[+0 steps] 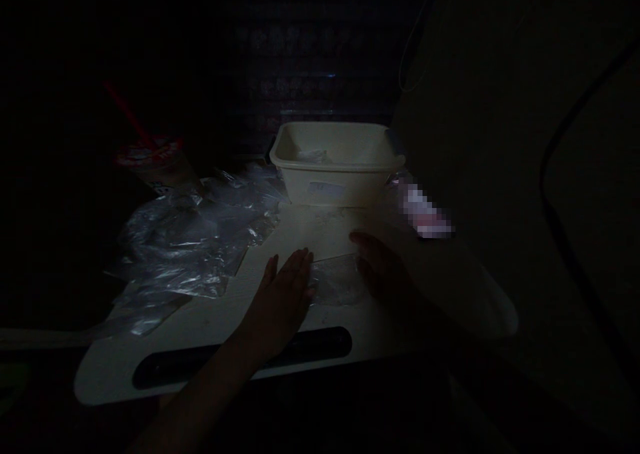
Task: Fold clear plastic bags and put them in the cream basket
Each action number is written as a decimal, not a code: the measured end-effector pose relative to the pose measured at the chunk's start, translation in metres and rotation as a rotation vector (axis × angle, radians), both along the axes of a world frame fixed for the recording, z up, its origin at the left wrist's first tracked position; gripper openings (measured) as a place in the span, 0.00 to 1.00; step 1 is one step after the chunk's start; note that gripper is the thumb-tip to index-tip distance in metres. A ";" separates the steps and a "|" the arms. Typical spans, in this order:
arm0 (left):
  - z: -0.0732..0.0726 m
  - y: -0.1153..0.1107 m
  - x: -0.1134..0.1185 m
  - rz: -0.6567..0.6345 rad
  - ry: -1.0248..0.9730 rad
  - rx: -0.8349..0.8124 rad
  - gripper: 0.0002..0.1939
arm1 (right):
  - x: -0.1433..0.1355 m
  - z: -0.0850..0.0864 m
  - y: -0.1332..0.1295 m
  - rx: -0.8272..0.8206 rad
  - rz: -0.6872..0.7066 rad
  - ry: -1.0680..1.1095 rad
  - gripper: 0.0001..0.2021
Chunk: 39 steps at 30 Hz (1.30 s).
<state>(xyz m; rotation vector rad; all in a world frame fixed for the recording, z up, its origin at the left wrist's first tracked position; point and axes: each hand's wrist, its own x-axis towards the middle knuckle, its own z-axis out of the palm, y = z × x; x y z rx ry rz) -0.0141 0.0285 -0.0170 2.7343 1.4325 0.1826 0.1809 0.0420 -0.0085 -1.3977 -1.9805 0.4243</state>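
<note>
The scene is very dark. A clear plastic bag [337, 282] lies flat on the small white table [215, 321], between my two hands. My left hand [286, 294] rests palm down at the bag's left edge, its fingers stretched out and pointing away from me. At the bag's right edge is my right hand [380, 264], in deep shadow, with its fingers extended and slightly bent. Neither hand is wrapped round anything. To the left, a loose heap of clear plastic bags [185, 241] covers part of the table.
A cream plastic bin [327, 186] with some clear plastic inside stands at the back. Right of it lies a blurred pinkish item [425, 214]. A cup [167, 167] with a red straw stands back left. A black strip [320, 343] runs along the front edge; a dark cable hangs at right.
</note>
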 end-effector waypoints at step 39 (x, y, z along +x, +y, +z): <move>0.000 -0.006 0.001 0.005 0.185 0.059 0.26 | -0.035 -0.016 -0.019 0.061 0.186 -0.563 0.32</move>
